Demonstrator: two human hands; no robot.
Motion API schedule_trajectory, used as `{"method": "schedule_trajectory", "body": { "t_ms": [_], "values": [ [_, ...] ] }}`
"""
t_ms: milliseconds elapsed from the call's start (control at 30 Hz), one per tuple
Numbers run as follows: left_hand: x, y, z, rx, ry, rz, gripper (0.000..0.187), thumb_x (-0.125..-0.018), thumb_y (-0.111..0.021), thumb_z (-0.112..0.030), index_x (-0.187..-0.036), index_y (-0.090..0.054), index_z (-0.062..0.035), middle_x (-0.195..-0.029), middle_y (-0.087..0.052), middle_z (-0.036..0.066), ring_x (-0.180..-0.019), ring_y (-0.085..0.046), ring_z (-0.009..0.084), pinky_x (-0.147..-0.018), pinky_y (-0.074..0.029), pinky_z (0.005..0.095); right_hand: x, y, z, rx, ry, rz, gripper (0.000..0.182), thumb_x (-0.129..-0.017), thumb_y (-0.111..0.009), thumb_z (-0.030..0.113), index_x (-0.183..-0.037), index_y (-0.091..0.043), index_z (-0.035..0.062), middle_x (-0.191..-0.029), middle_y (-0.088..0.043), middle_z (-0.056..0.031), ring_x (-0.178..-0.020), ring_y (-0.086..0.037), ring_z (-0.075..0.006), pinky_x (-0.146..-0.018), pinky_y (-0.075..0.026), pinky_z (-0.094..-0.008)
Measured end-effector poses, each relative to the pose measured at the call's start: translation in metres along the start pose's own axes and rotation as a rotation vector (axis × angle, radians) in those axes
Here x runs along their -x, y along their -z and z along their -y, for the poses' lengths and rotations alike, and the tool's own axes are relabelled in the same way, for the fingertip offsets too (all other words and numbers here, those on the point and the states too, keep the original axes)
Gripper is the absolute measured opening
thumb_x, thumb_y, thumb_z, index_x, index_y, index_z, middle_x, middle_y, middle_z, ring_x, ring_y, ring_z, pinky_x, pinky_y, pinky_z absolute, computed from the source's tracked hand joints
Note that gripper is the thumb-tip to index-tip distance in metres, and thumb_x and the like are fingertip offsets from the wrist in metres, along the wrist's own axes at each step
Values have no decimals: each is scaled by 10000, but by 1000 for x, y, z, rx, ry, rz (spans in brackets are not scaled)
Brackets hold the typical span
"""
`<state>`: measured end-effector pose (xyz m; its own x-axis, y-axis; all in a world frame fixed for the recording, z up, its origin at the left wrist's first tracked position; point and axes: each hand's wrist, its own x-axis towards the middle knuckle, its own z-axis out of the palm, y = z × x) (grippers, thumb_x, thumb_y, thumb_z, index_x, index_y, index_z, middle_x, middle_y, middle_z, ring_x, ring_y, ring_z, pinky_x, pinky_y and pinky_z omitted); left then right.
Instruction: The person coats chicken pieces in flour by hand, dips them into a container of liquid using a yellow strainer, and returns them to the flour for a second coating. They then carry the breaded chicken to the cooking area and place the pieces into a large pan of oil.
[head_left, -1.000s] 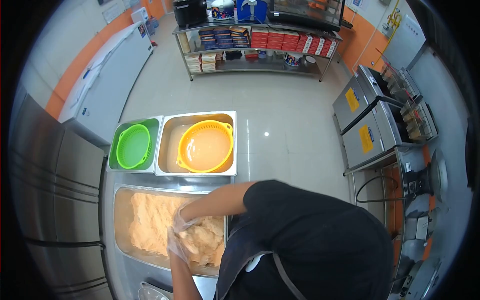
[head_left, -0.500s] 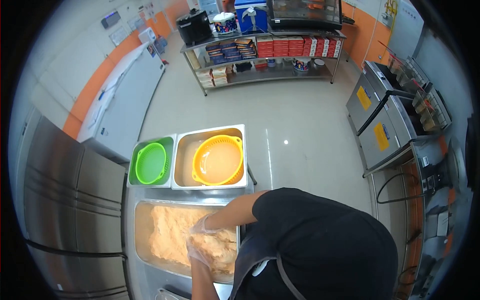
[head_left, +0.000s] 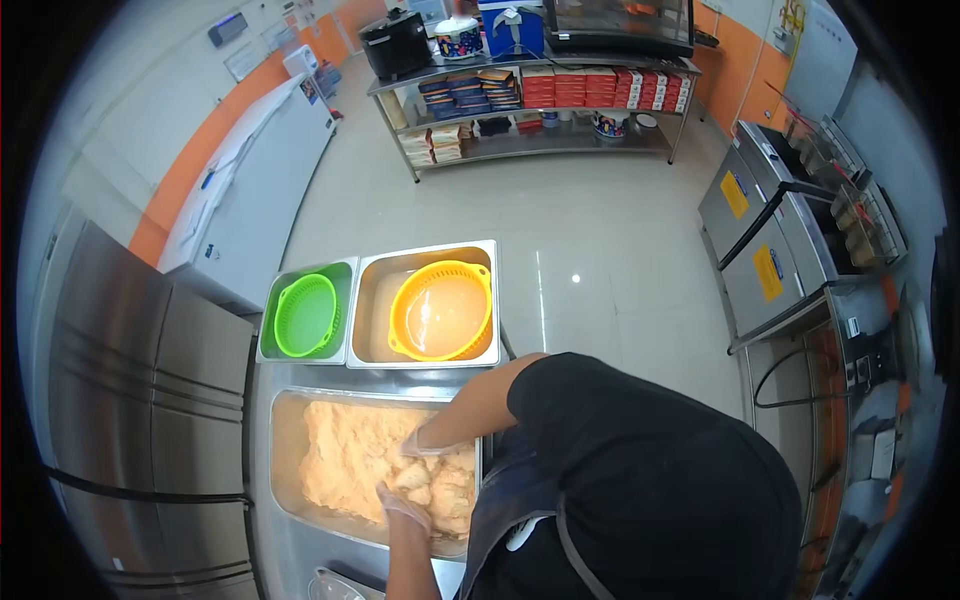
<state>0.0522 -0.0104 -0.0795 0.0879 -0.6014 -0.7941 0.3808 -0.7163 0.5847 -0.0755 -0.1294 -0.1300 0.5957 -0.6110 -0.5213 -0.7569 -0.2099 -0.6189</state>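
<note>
A deep steel pan [head_left: 283,480] holds pale orange breading flour [head_left: 345,455], with lumpy coated pieces [head_left: 415,480] heaped at its right side. Both my hands wear clear plastic gloves and are down in the pan. My right hand [head_left: 422,443] comes in from the upper side and touches the flour beside the pieces. From the lower side, my left hand [head_left: 403,507] rests against the heap, its thumb held apart. The pieces lie between the two hands. Some fingertips are hidden in the flour.
Beyond the pan, a yellow basket [head_left: 398,335] sits in a steel tub of cloudy liquid, beside a green basket [head_left: 283,325] in a smaller tub. Steel cabinets [head_left: 195,400] stand left, fryers [head_left: 750,250] right. A shelf rack [head_left: 560,150] with boxes is at the back.
My hands have moved apart from their closer hold around the heap. The right hand has shifted slightly up and right, and the left slightly right. More of the coated pieces shows between them.
</note>
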Motion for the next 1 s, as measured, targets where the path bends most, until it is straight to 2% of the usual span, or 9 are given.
{"method": "schedule_trajectory", "body": {
  "t_ms": [167,267,400,567,700,733,800,867,1000],
  "values": [
    [50,-26,-42,210,-206,195,718,-955,-316,-644,-1451,-390,-129,-1400,-494,119,-1252,-497,311,-1015,-449,505,-10,32,8,-36,96,-32,571,-930,-416,507,-1162,-633,32,-1189,-595,-203,-1118,-561,-344,-958,-433,-432],
    [57,-5,-43,110,-120,-19,762,-951,-287,-661,-1502,-316,-135,-1501,-387,110,-1362,-379,299,-1131,-301,472,-8,52,4,-59,110,-36,585,-932,-406,519,-1170,-631,35,-1204,-593,-206,-1132,-558,-349,-966,-430,-434],
    [74,-18,-17,6,252,7,815,-929,-248,-697,-1530,-263,-147,-1580,-271,88,-1449,-248,286,-1181,-185,461,-5,24,-1,-44,-18,-15,603,-934,-393,535,-1180,-629,38,-1224,-590,-211,-1150,-555,-354,-977,-427,-437],
    [1,-12,23,203,145,-7,820,-918,-257,-703,-1521,-288,-148,-1569,-296,83,-1449,-249,290,-1172,-217,479,8,-7,1,-47,-78,4,625,-937,-377,554,-1193,-627,41,-1249,-587,-217,-1172,-550,-361,-990,-422,-440],
    [11,-15,12,459,80,82,820,-912,-270,-706,-1511,-314,-148,-1555,-327,80,-1444,-258,295,-1163,-249,490,54,40,32,-171,-93,-27,644,-939,-364,570,-1203,-625,45,-1268,-584,-221,-1191,-547,-367,-1001,-418,-443],
    [17,-16,9,501,38,130,825,-908,-286,-711,-1506,-324,-145,-1544,-342,84,-1431,-282,300,-1156,-261,491,63,50,35,-196,-74,-38,648,-940,-361,574,-1205,-625,45,-1273,-583,-223,-1195,-546,-368,-1004,-418,-444],
    [28,-19,5,589,-42,231,834,-900,-318,-723,-1495,-344,-139,-1523,-371,93,-1403,-329,309,-1143,-287,494,20,39,4,-154,197,-123,643,-934,-382,577,-1171,-645,40,-1238,-600,-230,-1168,-562,-373,-982,-428,-456],
    [29,-4,13,579,-56,179,836,-899,-328,-722,-1494,-343,-135,-1518,-374,100,-1396,-337,310,-1137,-295,493,-47,-7,-29,-291,428,-363,646,-929,-397,582,-1149,-655,32,-1183,-629,-229,-1109,-596,-363,-944,-447,-475],
    [2,7,48,284,36,-46,841,-898,-347,-722,-1492,-343,-127,-1508,-378,114,-1380,-353,310,-1125,-310,492,-7,-9,-23,-15,-10,-45,635,-931,-398,576,-1161,-647,39,-1194,-623,-224,-1117,-591,-359,-951,-443,-471]
  ]
}}
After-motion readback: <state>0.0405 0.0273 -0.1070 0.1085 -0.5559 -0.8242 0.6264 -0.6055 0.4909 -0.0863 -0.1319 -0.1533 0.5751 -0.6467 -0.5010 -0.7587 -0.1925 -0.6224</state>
